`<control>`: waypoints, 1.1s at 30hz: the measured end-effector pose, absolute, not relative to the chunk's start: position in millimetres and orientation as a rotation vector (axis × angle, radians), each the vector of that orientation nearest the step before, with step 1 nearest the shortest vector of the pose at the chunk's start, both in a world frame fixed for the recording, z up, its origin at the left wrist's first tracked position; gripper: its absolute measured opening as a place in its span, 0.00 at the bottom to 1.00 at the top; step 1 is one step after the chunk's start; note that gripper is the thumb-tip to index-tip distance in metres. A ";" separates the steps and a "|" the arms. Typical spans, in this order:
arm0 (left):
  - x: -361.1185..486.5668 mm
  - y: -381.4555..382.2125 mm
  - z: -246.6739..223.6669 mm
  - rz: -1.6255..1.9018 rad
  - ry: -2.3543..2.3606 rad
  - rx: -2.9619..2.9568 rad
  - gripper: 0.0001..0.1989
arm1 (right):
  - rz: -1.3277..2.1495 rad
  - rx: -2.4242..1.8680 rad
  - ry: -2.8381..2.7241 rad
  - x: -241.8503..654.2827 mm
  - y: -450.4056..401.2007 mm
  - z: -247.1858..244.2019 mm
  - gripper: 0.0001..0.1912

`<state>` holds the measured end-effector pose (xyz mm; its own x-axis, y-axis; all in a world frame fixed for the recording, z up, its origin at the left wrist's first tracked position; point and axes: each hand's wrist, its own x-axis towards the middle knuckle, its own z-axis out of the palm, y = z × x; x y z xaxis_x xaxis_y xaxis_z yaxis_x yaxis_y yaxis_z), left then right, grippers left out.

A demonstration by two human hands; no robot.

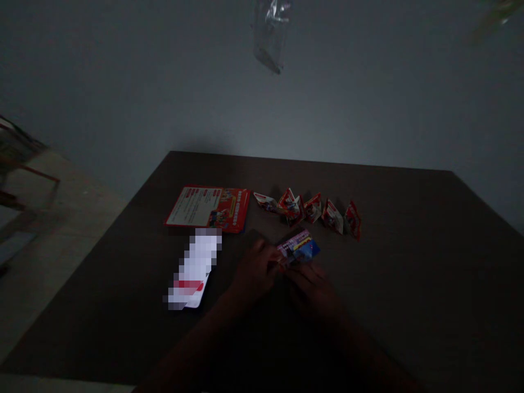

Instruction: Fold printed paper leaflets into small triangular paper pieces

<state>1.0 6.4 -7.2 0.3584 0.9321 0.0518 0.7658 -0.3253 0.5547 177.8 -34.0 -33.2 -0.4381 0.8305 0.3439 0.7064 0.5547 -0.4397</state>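
Between my hands is a piece of printed paper (302,246) in purple, yellow and blue, partly folded. My left hand (257,267) grips its left edge with the fingers closed. Along the lower edge, the fingers of my right hand (309,281) are bent and pressed on the same paper. Just beyond stands a row of several folded paper pieces (313,208), red and white with printed pictures. Left of that row lies a stack of printed sheets (196,206) with red borders. The dim light hides the details of the fingertips.
A lit phone (196,267), its screen blurred out, lies left of my left hand. The dark table (409,245) meets a grey wall (347,98). A clear plastic bag (271,35) hangs above. At far left is a blurred frame (28,169) near the floor.
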 end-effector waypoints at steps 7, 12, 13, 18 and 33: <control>-0.6 4.5 -10.2 0.578 1.699 2.188 0.20 | 0.264 -1.316 -2.309 167.8 -42.4 -32.5 0.18; -2.7 5.9 -12.2 0.545 1.707 2.215 0.15 | 0.338 -1.432 -2.365 161.4 -40.3 -28.5 0.17; -3.8 6.3 -11.8 0.529 1.694 2.221 0.14 | 0.341 -1.448 -2.373 160.8 -39.7 -27.9 0.17; -8.7 7.9 -8.8 0.475 1.651 2.200 0.07 | 0.364 -1.478 -2.372 159.8 -37.7 -25.8 0.19; -2.4 5.8 -12.4 0.425 1.674 2.245 0.13 | 0.684 -1.424 -2.227 163.7 -26.6 -14.2 0.19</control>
